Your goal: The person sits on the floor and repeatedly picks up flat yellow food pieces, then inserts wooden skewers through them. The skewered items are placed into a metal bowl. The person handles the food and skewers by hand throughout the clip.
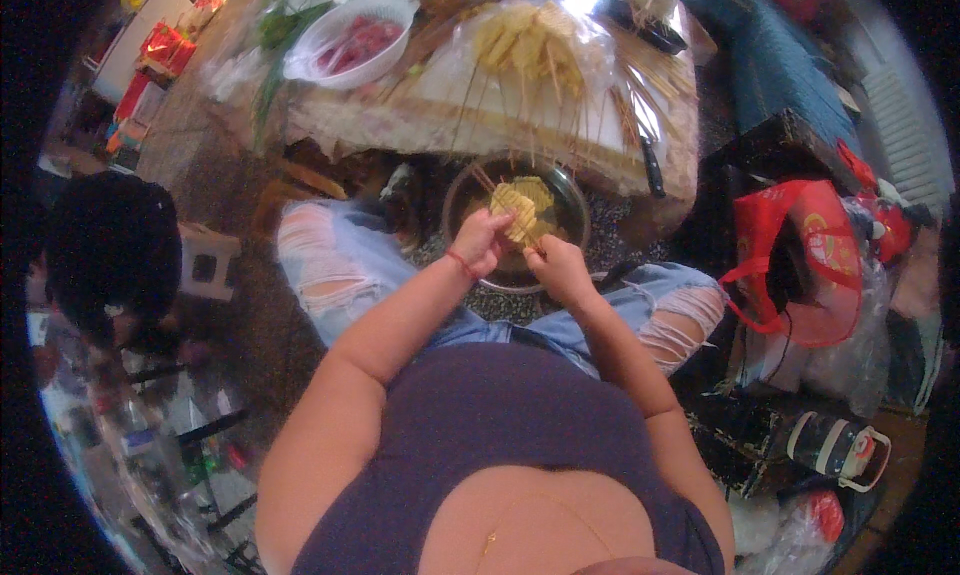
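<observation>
My left hand (pixel 480 243), with a red cord at the wrist, grips a pale yellow ridged food slice (pixel 513 209), perhaps potato. Thin wooden skewers (pixel 486 176) stick out past its upper left side. At the slice's lower right end, the fingers of my right hand (pixel 559 269) are pinched together on what looks like a thin skewer; the fingers hide most of it. Both hands are above a round metal basin (pixel 583 213) between my knees. More yellow slices (pixel 537 189) lie in the basin, partly behind the held one.
On the table (pixel 352 121) ahead, skewered yellow slices (pixel 525 46) lie on clear plastic. A white colander (pixel 304 64) holds red pieces, seemingly meat. A black-handled knife (pixel 652 168) lies at the table's right edge. A red bag (pixel 836 275) stands at right, a dark stool (pixel 112 252) at left.
</observation>
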Motion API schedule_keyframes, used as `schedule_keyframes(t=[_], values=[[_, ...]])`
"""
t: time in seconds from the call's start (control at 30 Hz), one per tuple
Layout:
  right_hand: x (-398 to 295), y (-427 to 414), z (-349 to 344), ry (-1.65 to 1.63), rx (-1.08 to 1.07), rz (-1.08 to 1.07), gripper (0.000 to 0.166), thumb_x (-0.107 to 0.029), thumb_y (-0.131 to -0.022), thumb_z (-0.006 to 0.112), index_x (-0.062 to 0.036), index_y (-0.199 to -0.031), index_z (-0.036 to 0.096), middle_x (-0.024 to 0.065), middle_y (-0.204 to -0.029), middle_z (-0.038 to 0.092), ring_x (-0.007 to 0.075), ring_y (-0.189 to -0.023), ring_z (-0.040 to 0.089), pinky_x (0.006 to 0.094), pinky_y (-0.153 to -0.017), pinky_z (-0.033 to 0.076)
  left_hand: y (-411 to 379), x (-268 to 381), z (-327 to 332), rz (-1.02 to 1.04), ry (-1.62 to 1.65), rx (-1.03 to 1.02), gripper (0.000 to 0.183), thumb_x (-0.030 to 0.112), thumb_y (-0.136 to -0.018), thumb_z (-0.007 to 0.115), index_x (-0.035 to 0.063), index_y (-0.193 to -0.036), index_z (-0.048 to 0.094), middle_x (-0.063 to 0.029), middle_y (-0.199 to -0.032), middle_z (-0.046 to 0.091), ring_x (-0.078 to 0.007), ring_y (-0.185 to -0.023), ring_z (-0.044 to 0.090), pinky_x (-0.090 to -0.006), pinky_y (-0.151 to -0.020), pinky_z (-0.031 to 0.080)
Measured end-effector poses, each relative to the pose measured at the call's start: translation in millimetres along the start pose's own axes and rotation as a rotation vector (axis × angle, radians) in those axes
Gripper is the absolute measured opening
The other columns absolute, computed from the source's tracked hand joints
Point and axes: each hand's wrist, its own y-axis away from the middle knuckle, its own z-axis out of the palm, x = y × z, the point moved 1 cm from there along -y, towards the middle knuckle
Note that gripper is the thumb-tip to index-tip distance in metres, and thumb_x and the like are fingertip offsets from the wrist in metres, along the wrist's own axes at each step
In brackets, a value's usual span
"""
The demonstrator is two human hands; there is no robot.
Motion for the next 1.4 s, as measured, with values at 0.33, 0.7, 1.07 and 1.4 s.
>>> schedule_keyframes(t=[0.33, 0.7, 1.07, 1.4], values=[[-2.2, 9.9, 18.6, -0.035, 0.048, -0.126, 0.022, -0.022, -0.079, 0.054, -0.0014, -0.073, 0.050, 0.0208, -0.068, 0.055, 0.0386, -0.066, 0.054, 0.0459, -0.058, 0.042, -18.4, 17.4, -9.7, 0.057, -0.008, 0.051, 0.020, 0.023, -0.083, 0.054, 0.0054, -0.091, 0.055, -0.0039, -0.083, 0.060, -0.0171, -0.074, 0.060, -0.0311, -0.066, 0.050], [-12.3, 6.9, 30.7, -0.085, 0.155, -0.087, 0.020, -0.018, -0.080, 0.052, -0.0004, -0.071, 0.047, 0.0219, -0.067, 0.053, 0.0406, -0.064, 0.052, 0.0470, -0.057, 0.040, -26.7, 6.6, -5.8, 0.169, -0.095, 0.136, 0.013, 0.018, -0.083, 0.054, 0.0061, -0.087, 0.055, -0.0036, -0.080, 0.060, -0.0134, -0.068, 0.058, -0.0265, -0.061, 0.048], [-6.7, 4.3, 40.8, -0.114, 0.184, -0.071, 0.020, -0.017, -0.080, 0.053, -0.0002, -0.071, 0.048, 0.0216, -0.067, 0.053, 0.0405, -0.065, 0.052, 0.0449, -0.057, 0.041, -15.3, 13.2, -0.4, 0.151, -0.174, 0.117, 0.014, 0.020, -0.083, 0.055, 0.0073, -0.089, 0.054, -0.0012, -0.079, 0.059, -0.0119, -0.067, 0.057, -0.0255, -0.060, 0.048], [-22.2, 2.5, 30.2, -0.181, 0.105, -0.077, 0.024, -0.022, -0.084, 0.048, -0.0005, -0.075, 0.048, 0.0223, -0.069, 0.054, 0.0404, -0.068, 0.053, 0.0462, -0.060, 0.040, -26.0, 23.5, 9.6, 0.410, -0.399, 0.141, 0.025, 0.031, -0.084, 0.055, 0.0063, -0.085, 0.053, 0.0014, -0.071, 0.055, -0.0063, -0.061, 0.052, -0.0201, -0.054, 0.043]])
